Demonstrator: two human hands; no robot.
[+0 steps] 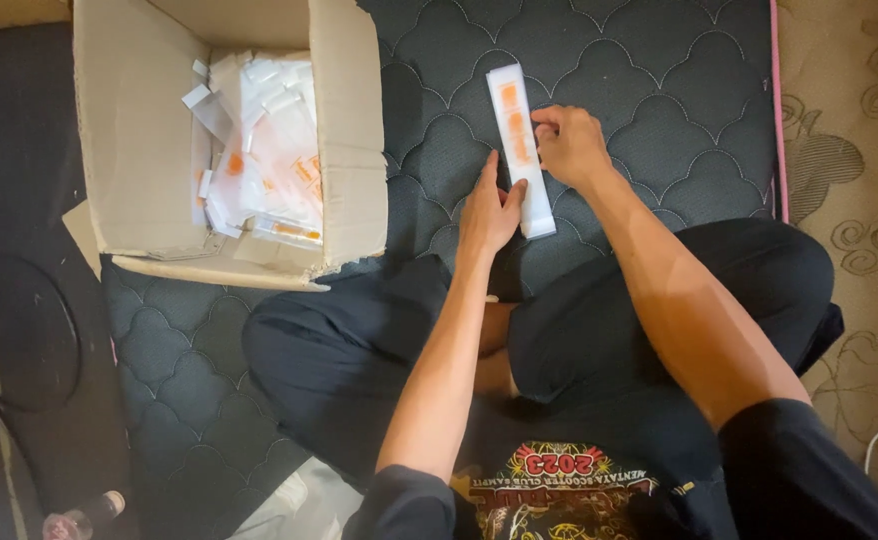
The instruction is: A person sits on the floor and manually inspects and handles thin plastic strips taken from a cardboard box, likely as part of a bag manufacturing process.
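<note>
A long, narrow clear plastic packet (519, 140) with orange contents lies flat on the dark quilted mattress (639, 70). My left hand (489, 212) rests against the packet's lower left edge, fingers pressed on it. My right hand (571, 145) touches the packet's right side near its middle, fingers curled over the edge. Neither hand lifts the packet; both hold it down against the mattress. My crossed legs in dark trousers sit just below the hands.
An open cardboard box (349, 120) at upper left holds several similar clear packets (264, 150) with orange pieces. A patterned carpet (859, 180) lies right of the mattress. A small bottle (84, 517) and dark cables lie on the floor at lower left.
</note>
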